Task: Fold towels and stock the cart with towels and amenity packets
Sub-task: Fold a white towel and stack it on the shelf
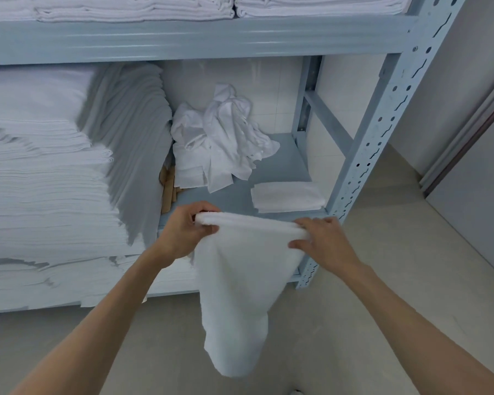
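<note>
The left hand (187, 228) is curled round one end of the towel's top fold, fingers over the front and thumb tucked behind, so it has a firm pinch on the white towel (240, 280). The right hand (320, 240) takes the other end of that same fold, fingers bent over the edge and pressing the cloth down against the thumb. Between the two hands the fold runs level, just in front of the middle shelf (271, 163) of the blue-grey rack, and below it the towel hangs free towards the floor.

The towel looks thick, soft terry: light, limp, with no stiffness of its own, and not slippery. It will sag wherever it is not held, so I judge the two upper corners the right places to grip, as now, with the fold kept taut. Its long axis runs straight down from the hands, narrowing to a rounded lower end that points at the floor.

On the shelf behind the towel lies a small folded towel (287, 196) at the right, near the rack's post. Further back is a crumpled heap of white cloths (220, 138). To the left of the shelf's bare part stand tall stacks of folded linen (46, 181).
</note>
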